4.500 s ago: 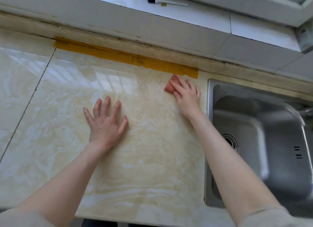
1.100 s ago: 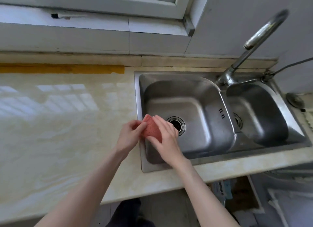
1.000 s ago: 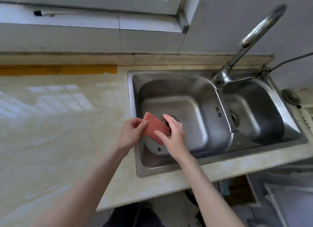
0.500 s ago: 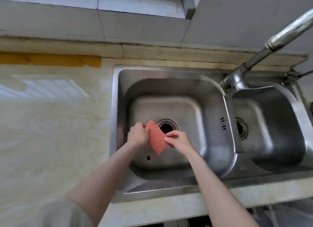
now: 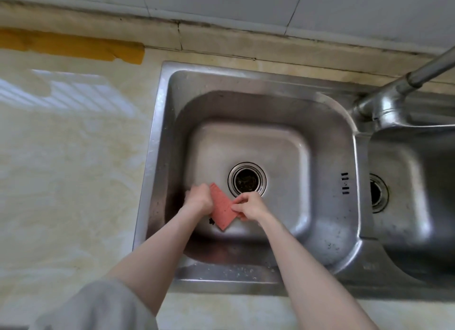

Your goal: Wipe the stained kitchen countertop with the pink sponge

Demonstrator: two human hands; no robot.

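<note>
The pink sponge point(image 5: 222, 211) is a thin flat rectangle held on edge over the left basin of the steel sink point(image 5: 157, 142). My left hand point(image 5: 198, 198) grips its left edge with curled fingers. My right hand point(image 5: 250, 206) pinches its right corner between thumb and fingers. Both hands hang above the basin floor, just left of the drain point(image 5: 247, 179). The stained cream marble countertop point(image 5: 69, 172) lies to the left of the sink.
A strip of yellow tape point(image 5: 73, 45) runs along the back edge of the counter. A steel faucet point(image 5: 398, 88) rises at the right between the two basins. The right basin point(image 5: 413, 206) has its own drain. Grey wall tiles stand behind.
The sponge left the countertop and now hangs over the left basin, held in both hands. The view has tilted further down over the sink since half a second ago.
</note>
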